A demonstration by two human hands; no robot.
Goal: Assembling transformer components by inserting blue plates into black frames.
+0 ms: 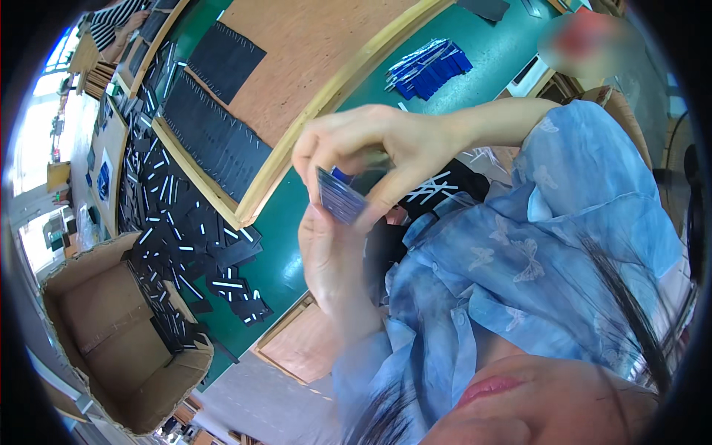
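My right hand (386,137) arches over from the right, its fingers and thumb pressed round a small stack of thin dark-blue pieces (343,199). From below, my left hand (326,248) grips the lower side of the same stack. Layered edges of the stack face outward between the two hands, and a bright blue bit shows behind them. The stack is held up off the green table (278,245); what the pieces are made of I cannot tell. On the table beyond my right hand lies a pile of blue pieces with white strips (429,68).
A wood-framed board (297,44) carries rows of black pieces (215,115). Many loose black pieces with white strips (174,230) lie scattered along its left. An open cardboard box (111,326) stands at the lower left. Another person's arm (119,44) shows at the upper left.
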